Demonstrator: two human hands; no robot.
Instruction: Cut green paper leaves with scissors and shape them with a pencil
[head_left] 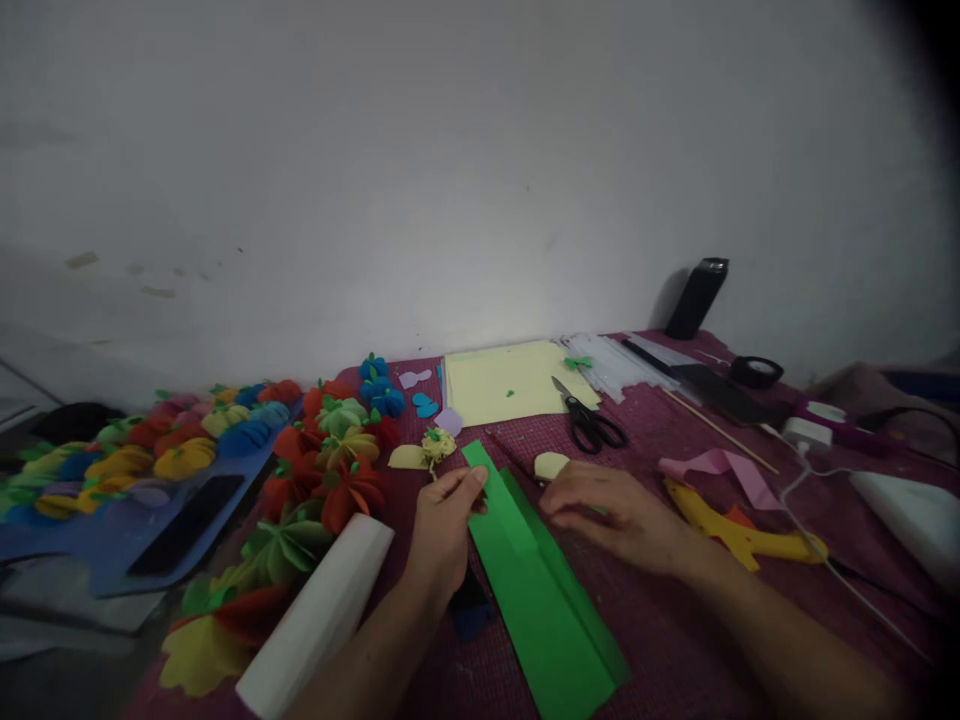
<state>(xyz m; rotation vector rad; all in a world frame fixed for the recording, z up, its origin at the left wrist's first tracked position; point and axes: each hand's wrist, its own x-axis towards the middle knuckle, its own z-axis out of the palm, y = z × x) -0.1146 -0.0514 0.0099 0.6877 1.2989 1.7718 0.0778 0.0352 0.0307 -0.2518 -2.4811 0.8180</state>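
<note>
My left hand [442,525] is closed in a pinch beside the upper left edge of a folded green paper strip [525,590]. What lies between its fingertips is hidden. A small pale yellow paper flower [437,446] sits just beyond that hand, beside a pale yellow paper piece [407,457]. To the right of the strip is my right hand [600,508], its fingers curved and slightly apart. A speck of green shows between them, too small to name. Another pale yellow piece [550,465] lies at its fingertips.
Colourful paper pumpkins [341,450] crowd the left side, with a white roll [322,620] nearby. Black scissors [589,420] rest by pale yellow sheets [502,380]. On the right are a yellow glue gun [739,530], pink ribbon [720,468], black tape [756,371] and a black bottle [697,298].
</note>
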